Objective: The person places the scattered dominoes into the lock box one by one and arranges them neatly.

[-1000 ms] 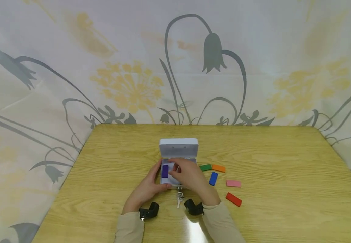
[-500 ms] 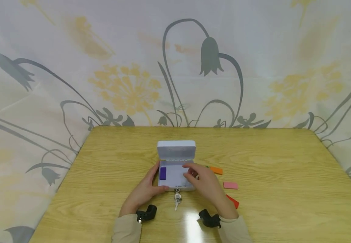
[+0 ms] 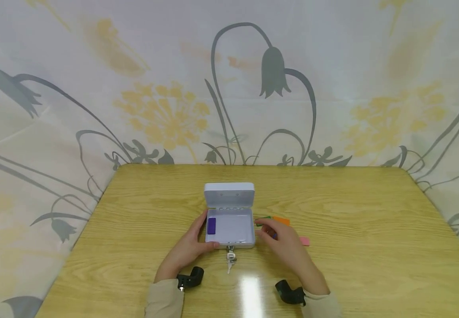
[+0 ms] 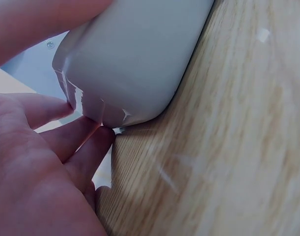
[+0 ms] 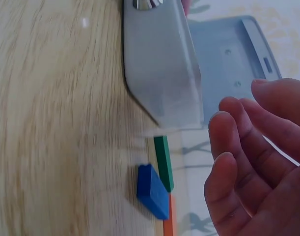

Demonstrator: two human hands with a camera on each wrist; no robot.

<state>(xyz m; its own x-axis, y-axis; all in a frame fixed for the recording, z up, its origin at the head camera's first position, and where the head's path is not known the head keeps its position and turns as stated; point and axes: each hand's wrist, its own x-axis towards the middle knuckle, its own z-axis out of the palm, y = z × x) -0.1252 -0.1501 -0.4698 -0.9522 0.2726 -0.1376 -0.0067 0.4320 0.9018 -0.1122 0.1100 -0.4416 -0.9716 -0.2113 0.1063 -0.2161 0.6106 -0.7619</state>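
A small white metal cash box [image 3: 233, 227] stands on the table with its lid [image 3: 229, 196] raised. One purple block [image 3: 211, 225] lies inside along the left wall. My left hand [image 3: 187, 245] holds the box by its left side, thumb at the front edge and fingertips against the far left side. Just right of the box hovers my right hand [image 3: 286, 243], fingers loosely bent and holding nothing. Beneath and beside it are a green block [image 5: 163, 162], a blue block [image 5: 152, 191] and an orange block [image 3: 282, 221]. A pink block [image 3: 305, 241] peeks out past the hand.
Keys [image 3: 230, 257] hang from the lock on the front of the box. Each wrist wears a black camera mount, one at the left wrist [image 3: 191, 278]. The wooden table [image 3: 364, 229] meets a floral curtain [image 3: 173, 110] at the back.
My right hand has moved out of the box to the right, over the loose blocks. The red block is now hidden. The left hand keeps its hold, and the purple block stays put.
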